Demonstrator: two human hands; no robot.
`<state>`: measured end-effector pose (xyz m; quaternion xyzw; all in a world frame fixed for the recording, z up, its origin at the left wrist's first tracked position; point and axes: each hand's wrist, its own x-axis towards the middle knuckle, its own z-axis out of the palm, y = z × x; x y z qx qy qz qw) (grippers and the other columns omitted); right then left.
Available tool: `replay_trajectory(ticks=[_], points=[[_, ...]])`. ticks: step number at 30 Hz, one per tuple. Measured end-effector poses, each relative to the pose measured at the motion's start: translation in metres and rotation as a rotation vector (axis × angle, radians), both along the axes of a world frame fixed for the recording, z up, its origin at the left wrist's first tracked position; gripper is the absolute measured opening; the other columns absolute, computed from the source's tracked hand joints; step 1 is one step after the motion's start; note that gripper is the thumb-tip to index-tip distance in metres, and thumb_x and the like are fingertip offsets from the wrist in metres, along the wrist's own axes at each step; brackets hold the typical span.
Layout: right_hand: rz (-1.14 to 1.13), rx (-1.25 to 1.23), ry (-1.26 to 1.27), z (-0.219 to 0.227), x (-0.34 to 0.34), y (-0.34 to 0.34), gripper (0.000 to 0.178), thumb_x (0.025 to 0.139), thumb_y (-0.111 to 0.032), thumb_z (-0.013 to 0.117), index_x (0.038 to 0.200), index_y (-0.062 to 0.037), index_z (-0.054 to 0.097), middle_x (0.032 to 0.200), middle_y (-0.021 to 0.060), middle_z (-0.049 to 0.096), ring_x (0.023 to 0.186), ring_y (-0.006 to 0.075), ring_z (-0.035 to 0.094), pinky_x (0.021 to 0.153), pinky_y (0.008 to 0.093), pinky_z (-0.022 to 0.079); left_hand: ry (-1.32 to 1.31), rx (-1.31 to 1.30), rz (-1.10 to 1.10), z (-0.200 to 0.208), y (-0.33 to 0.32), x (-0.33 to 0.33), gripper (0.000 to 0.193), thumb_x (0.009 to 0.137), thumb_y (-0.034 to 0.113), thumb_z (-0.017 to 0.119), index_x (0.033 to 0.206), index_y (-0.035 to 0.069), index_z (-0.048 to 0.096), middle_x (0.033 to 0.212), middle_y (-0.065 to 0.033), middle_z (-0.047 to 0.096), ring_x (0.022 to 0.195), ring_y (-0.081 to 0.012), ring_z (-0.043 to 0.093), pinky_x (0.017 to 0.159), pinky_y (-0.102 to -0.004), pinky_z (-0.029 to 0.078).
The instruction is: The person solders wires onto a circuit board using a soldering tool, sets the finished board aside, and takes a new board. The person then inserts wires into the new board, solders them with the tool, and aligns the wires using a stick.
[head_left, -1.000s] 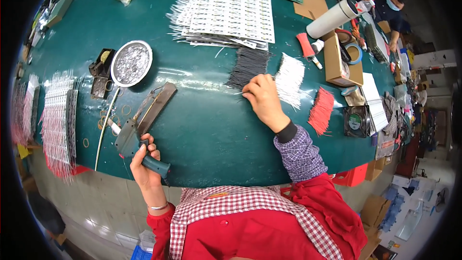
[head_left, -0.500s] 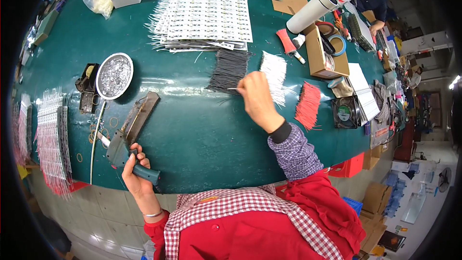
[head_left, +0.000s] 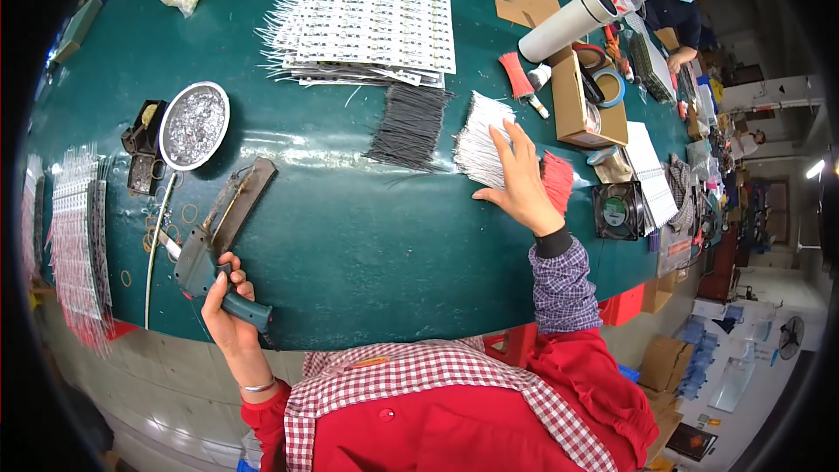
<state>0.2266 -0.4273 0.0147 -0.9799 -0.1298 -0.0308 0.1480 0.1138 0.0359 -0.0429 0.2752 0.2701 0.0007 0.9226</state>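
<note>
My left hand [head_left: 229,308] is wrapped around the handle of a dark green soldering gun [head_left: 197,264] near the table's front left. The gun's front end lies by a long brown metal holder [head_left: 245,208]. Fingers spread, my right hand [head_left: 526,190] hovers over or touches the right edge of a bundle of short white wires [head_left: 476,138]; contact cannot be made out. It partly covers a bundle of red wires [head_left: 559,177]. To the left lies a bundle of black wires [head_left: 407,128].
Stacked white circuit boards [head_left: 376,22] lie at the back. A bowl of silvery scraps [head_left: 196,126] stands at left, near hanging wired boards [head_left: 74,236]. On the right are a cardboard box [head_left: 572,105], a white bottle [head_left: 564,26] and a small fan [head_left: 617,210]. A co-worker sits far right.
My right hand has moved right, from the black wires to between the white and red ones. Its pinch on a thin pale piece has opened. The left hand keeps its hold on the soldering gun.
</note>
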Motion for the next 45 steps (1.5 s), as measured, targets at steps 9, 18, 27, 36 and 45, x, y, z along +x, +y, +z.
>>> replay_trajectory(ticks=[9, 18, 27, 36, 45], points=[[0.15, -0.168, 0.148, -0.007, 0.067, -0.043, 0.139, 0.049, -0.045, 0.096, 0.157, -0.0007, 0.02, 0.158, 0.0309, 0.021, 0.148, 0.0468, 0.02, 0.121, 0.05, 0.022, 0.006, -0.011, -0.013, -0.006, 0.003, -0.002, 0.04, 0.093, 0.005, 0.06, 0.13, -0.009, 0.052, 0.12, -0.0152, 0.058, 0.091, -0.0146, 0.059, 0.074, -0.0245, 0.053], [0.147, -0.073, 0.246, 0.009, 0.061, -0.022, 0.081, 0.067, -0.008, 0.082, 0.136, 0.0099, 0.043, 0.123, 0.0255, 0.05, 0.117, 0.0418, 0.049, 0.103, 0.0429, 0.043, 0.048, 0.088, 0.039, 0.0, -0.003, -0.007, 0.042, 0.09, 0.003, 0.061, 0.129, -0.009, 0.052, 0.118, -0.0153, 0.056, 0.09, -0.0141, 0.058, 0.069, -0.0246, 0.052], [0.077, -0.293, 0.095, -0.01, 0.048, 0.001, 0.047, 0.062, 0.011, 0.069, 0.104, 0.0039, 0.048, 0.095, 0.0211, 0.055, 0.094, 0.0405, 0.055, 0.082, 0.0456, 0.048, 0.053, 0.119, 0.071, -0.004, -0.005, -0.011, 0.042, 0.089, 0.003, 0.062, 0.128, -0.007, 0.052, 0.121, -0.0188, 0.056, 0.091, -0.0156, 0.057, 0.066, -0.0256, 0.051], [0.111, -0.34, 0.101, -0.009, 0.042, 0.002, 0.044, 0.061, 0.012, 0.069, 0.098, 0.0026, 0.047, 0.092, 0.0207, 0.053, 0.091, 0.0401, 0.055, 0.079, 0.0461, 0.048, 0.056, 0.119, 0.058, -0.004, -0.003, -0.014, 0.042, 0.089, 0.004, 0.062, 0.129, -0.007, 0.052, 0.122, -0.0184, 0.056, 0.093, -0.0159, 0.056, 0.067, -0.0258, 0.05], [0.075, -0.403, 0.017, -0.01, 0.034, 0.007, 0.033, 0.065, 0.013, 0.065, 0.092, 0.0024, 0.048, 0.09, 0.0195, 0.054, 0.088, 0.0373, 0.056, 0.076, 0.0469, 0.048, 0.061, 0.155, 0.056, -0.001, -0.006, -0.01, 0.04, 0.091, 0.004, 0.061, 0.128, -0.008, 0.052, 0.121, -0.0181, 0.057, 0.092, -0.0155, 0.056, 0.068, -0.026, 0.051]])
